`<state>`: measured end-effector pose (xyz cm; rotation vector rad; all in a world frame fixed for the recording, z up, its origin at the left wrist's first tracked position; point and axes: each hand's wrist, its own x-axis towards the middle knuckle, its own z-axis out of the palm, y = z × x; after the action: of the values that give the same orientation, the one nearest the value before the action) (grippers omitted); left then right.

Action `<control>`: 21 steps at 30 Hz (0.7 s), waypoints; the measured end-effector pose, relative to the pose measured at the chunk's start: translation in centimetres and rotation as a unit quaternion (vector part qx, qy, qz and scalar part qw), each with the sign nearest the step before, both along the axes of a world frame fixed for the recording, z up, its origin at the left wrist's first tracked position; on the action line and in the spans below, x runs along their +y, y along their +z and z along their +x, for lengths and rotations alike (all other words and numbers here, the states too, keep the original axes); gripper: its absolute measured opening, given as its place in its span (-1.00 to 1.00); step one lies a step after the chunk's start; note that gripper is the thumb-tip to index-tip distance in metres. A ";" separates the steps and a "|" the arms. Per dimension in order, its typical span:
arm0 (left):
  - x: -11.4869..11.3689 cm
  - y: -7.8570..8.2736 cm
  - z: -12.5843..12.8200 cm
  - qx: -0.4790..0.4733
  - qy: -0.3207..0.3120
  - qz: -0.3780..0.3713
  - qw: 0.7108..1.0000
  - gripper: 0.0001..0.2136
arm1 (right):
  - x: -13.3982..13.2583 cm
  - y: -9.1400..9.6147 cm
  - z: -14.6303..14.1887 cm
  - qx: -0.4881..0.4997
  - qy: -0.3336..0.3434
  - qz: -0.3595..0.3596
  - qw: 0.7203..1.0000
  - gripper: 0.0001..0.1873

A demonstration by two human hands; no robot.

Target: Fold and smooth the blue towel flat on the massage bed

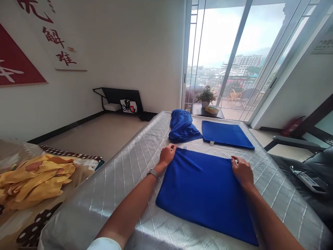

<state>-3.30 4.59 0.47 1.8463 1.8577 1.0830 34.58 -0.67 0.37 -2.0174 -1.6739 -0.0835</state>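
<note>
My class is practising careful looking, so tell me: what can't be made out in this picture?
All in the head view:
- Mattress beneath the near blue cloth: hidden by that cloth.
- Right hand: palm hidden by the back of the hand.
- Crumpled blue cloth: full shape hidden by its folds.
- White tag: any print too small.
- Yellow cloth: cut off by the left edge.

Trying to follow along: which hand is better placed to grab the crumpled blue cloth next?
Likely the left hand: it pinches the far left corner of the nearer flat cloth, close to the crumpled cloth. The right hand, at the far right corner, is farther.
</note>
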 end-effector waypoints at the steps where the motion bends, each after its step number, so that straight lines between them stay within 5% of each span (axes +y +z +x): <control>1: -0.1 0.1 0.0 0.003 0.000 0.003 1.000 -0.80 | -0.5 0.2 -0.3 -0.021 0.010 -0.009 1.000 -0.51; 9: -2.6 0.6 0.2 0.098 -0.084 0.027 0.991 -0.77 | -3.0 -0.5 -3.8 -0.111 0.060 -0.167 0.978 -0.31; 14: -3.7 0.0 0.7 0.241 -0.115 0.012 0.964 -0.58 | -2.5 -0.6 -3.7 -0.133 0.053 -0.192 0.971 -0.31; 21: -3.4 0.1 0.1 0.269 -0.122 -0.027 0.955 -0.55 | -2.0 -0.2 -3.7 -0.114 0.041 -0.200 0.972 -0.31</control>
<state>-3.21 1.24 0.58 2.4321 1.8167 0.4632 30.85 -2.69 0.14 -2.2960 -2.0501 0.0602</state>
